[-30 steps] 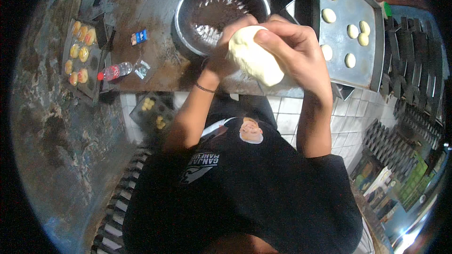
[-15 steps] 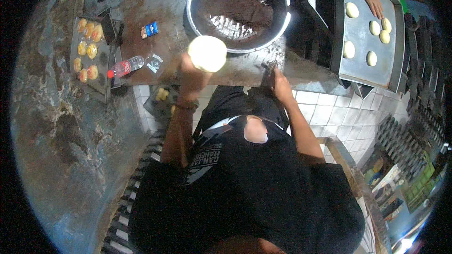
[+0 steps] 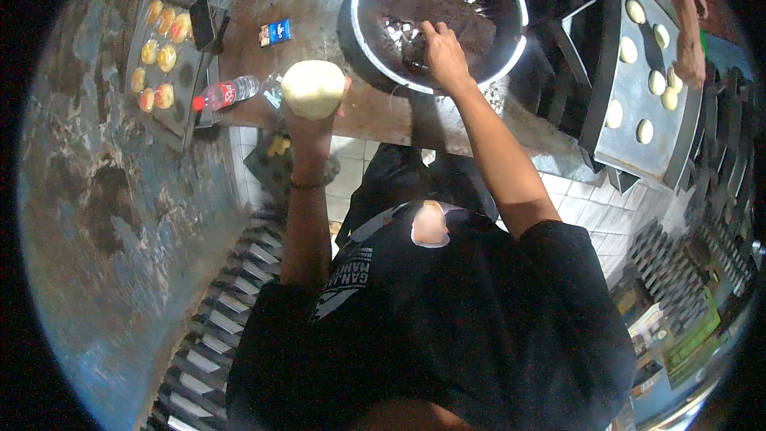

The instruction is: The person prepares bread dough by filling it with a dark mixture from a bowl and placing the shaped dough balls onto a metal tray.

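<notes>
A flat, round piece of pale dough (image 3: 312, 88) rests on my left hand (image 3: 313, 129), fingers wrapped round its underside and edge. It is held above the front edge of the table. My right hand (image 3: 447, 57) reaches over the near rim of a large round basin (image 3: 360, 38) that holds a dark brown, crumbly mass (image 3: 471, 28). Its fingers are bent down at that mass. Something small and dark is at the fingertips, too unclear to name.
On the left, a tray (image 3: 177, 121) carries several glazed, wrapped buns. A red-capped bottle (image 3: 227, 92) and a blue packet (image 3: 275, 33) lie on the table (image 3: 255, 116). On the right, another person's hand (image 3: 691, 68) is beside a metal tray (image 3: 630, 148) of dough balls.
My right hand has moved from the table's front edge up into the basin. The left hand with the dough has shifted slightly left. The other person's hand has moved to the tray's right side.
</notes>
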`<state>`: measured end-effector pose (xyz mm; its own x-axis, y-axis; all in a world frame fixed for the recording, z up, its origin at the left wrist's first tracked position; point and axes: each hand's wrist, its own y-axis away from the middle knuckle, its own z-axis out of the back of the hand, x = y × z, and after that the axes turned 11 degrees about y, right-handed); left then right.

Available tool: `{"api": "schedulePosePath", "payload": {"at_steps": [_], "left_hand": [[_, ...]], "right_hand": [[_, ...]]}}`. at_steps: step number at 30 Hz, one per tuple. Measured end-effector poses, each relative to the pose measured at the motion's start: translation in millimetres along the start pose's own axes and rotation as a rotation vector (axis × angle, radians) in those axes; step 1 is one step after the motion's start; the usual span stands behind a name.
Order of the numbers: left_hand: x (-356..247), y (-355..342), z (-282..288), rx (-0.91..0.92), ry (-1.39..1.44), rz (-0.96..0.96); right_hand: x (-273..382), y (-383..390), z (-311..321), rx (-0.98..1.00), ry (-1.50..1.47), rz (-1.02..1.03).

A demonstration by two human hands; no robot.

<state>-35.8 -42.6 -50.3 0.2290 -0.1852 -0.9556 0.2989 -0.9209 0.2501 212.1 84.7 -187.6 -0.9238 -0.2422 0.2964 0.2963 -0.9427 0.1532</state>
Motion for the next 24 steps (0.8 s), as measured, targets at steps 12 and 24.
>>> {"api": "schedulePosePath", "payload": {"at_steps": [12, 24], "left_hand": [[56.6, -6.4, 56.4, -0.114, 0.053, 0.037], [17.0, -16.0, 21.6, 0.062, -0.31, -0.22]], "right_hand": [[5.7, -16.7, -40.1, 0.028, 0.058, -0.038], [2.2, -4.6, 20.3, 0.708, -1.137, -0.129]]}}
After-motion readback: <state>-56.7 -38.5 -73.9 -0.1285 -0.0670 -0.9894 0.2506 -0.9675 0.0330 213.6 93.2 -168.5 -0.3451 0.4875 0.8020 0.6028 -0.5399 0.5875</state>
